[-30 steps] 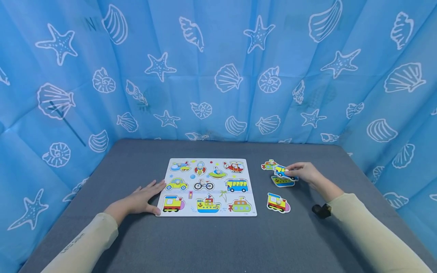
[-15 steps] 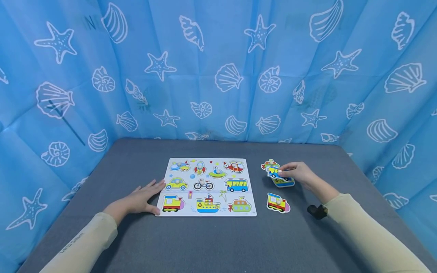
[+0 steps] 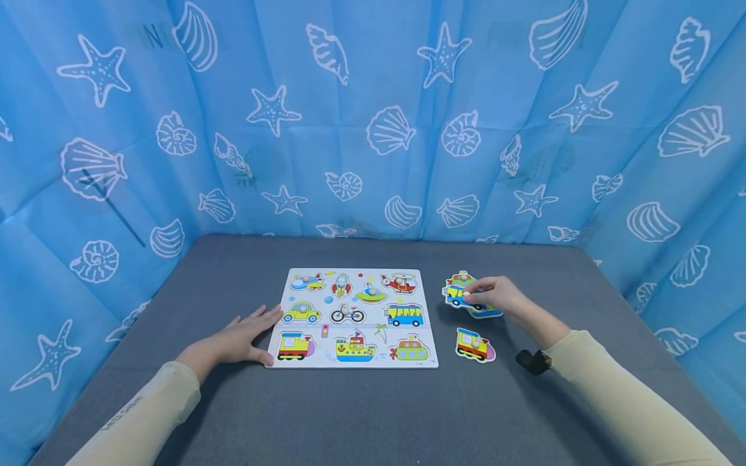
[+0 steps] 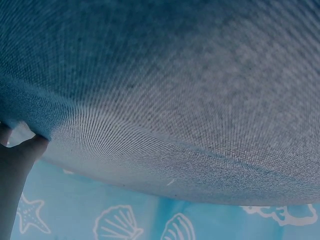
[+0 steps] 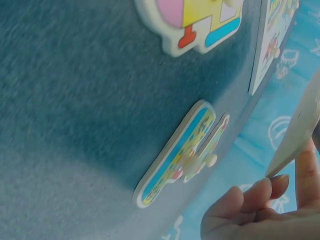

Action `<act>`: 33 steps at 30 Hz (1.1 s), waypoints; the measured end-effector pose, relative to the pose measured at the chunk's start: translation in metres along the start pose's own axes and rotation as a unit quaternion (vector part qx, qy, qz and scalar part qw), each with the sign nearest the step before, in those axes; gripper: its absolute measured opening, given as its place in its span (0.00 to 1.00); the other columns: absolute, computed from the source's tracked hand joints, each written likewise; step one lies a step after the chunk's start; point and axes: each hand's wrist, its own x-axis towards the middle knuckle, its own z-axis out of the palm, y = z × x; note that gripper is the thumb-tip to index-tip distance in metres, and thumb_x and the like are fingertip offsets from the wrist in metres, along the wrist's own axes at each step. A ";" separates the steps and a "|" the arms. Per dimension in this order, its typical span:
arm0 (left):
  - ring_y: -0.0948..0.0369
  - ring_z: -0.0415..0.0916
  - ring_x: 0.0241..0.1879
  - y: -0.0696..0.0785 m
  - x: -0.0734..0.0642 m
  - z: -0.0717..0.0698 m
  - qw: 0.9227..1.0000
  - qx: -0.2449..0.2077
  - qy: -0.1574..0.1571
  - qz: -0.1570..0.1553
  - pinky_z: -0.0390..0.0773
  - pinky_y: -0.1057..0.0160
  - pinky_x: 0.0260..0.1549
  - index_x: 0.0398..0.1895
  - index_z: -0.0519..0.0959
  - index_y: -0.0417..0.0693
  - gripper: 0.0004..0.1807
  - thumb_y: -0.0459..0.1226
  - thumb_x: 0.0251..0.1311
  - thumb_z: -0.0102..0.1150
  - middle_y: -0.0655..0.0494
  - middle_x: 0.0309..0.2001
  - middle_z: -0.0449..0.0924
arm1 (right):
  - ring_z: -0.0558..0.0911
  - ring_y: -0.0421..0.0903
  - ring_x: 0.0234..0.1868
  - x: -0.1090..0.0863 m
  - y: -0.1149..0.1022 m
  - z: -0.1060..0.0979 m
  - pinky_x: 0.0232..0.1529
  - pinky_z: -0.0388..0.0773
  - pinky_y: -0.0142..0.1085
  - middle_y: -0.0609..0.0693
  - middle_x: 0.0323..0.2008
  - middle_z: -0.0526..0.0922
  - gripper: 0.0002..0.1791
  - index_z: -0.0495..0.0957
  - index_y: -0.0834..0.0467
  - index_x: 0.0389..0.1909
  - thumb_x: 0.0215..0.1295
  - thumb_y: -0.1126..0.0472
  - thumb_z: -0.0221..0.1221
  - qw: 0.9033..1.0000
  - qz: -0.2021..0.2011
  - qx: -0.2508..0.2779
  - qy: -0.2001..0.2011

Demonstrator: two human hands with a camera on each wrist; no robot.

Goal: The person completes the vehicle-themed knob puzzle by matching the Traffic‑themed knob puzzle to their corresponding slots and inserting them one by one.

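Note:
My right hand (image 3: 500,294) pinches a blue bus puzzle piece (image 3: 456,295) by its knob, above the table. In the right wrist view the raised piece (image 5: 295,132) shows its pale back beside the curled fingers. Beneath it in the head view, a submarine piece (image 3: 462,277) and a boat piece (image 3: 488,315) lie partly covered. Nearer the front lies a train piece (image 3: 474,345). My left hand (image 3: 241,338) rests with spread fingers at the left edge of the white puzzle board (image 3: 364,329). Only part of that hand (image 4: 20,160) shows in the left wrist view.
The grey cloth-covered table (image 3: 350,414) reaches back to a blue curtain (image 3: 373,84) printed with shells and starfish. Knobbed vehicle pieces, such as a car (image 3: 302,312) and a helicopter (image 3: 399,283), sit in the board. A black object (image 3: 533,362) is at the right wrist.
My right hand has moved left with the bus piece, from over the boat piece to in front of the submarine piece. The left hand has stayed at the board's edge.

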 end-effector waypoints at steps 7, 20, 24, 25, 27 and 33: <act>0.37 0.38 0.73 0.001 -0.002 -0.001 1.000 -0.001 0.001 0.003 0.39 0.28 0.62 0.76 0.49 0.41 0.59 0.58 0.49 0.69 0.39 0.75 0.46 | 0.67 0.61 0.53 0.002 -0.005 0.010 0.50 0.69 0.51 0.66 0.55 0.71 0.17 0.80 0.66 0.48 0.64 0.58 0.64 1.000 -0.001 -0.003 0.000; 0.38 0.38 0.74 -0.002 0.001 0.003 1.000 0.007 0.002 -0.007 0.39 0.29 0.63 0.77 0.49 0.43 0.59 0.60 0.48 0.68 0.41 0.76 0.46 | 0.69 0.54 0.45 0.002 -0.009 0.027 0.39 0.68 0.42 0.58 0.44 0.73 0.12 0.82 0.65 0.43 0.63 0.60 0.65 0.999 -0.039 -0.014 -0.013; 0.39 0.38 0.74 -0.002 0.002 0.003 1.000 0.007 0.004 -0.007 0.39 0.29 0.63 0.77 0.50 0.44 0.59 0.60 0.48 0.68 0.42 0.76 0.46 | 0.69 0.51 0.40 0.003 -0.009 0.033 0.35 0.68 0.39 0.54 0.38 0.75 0.13 0.82 0.66 0.42 0.62 0.61 0.65 0.998 -0.051 -0.014 -0.021; 0.39 0.38 0.74 -0.002 0.001 0.003 1.000 0.008 0.003 -0.007 0.39 0.29 0.63 0.77 0.50 0.44 0.59 0.60 0.48 0.68 0.42 0.76 0.46 | 0.70 0.51 0.40 0.004 -0.010 0.034 0.36 0.68 0.39 0.54 0.38 0.75 0.12 0.82 0.65 0.42 0.62 0.61 0.66 0.999 -0.048 -0.012 -0.021; 0.38 0.38 0.74 -0.002 0.001 0.003 1.000 0.009 0.003 -0.005 0.39 0.29 0.63 0.77 0.50 0.44 0.59 0.60 0.48 0.68 0.42 0.76 0.46 | 0.70 0.52 0.42 0.004 -0.011 0.037 0.39 0.69 0.41 0.56 0.40 0.76 0.12 0.82 0.65 0.43 0.62 0.61 0.66 0.999 -0.038 -0.011 -0.022; 0.39 0.38 0.74 -0.001 0.001 0.003 1.000 0.008 0.002 -0.007 0.39 0.29 0.63 0.77 0.50 0.44 0.59 0.59 0.48 0.68 0.42 0.76 0.46 | 0.70 0.54 0.45 0.001 -0.016 0.044 0.41 0.69 0.43 0.58 0.42 0.75 0.12 0.83 0.64 0.43 0.63 0.60 0.65 0.999 -0.032 -0.021 -0.028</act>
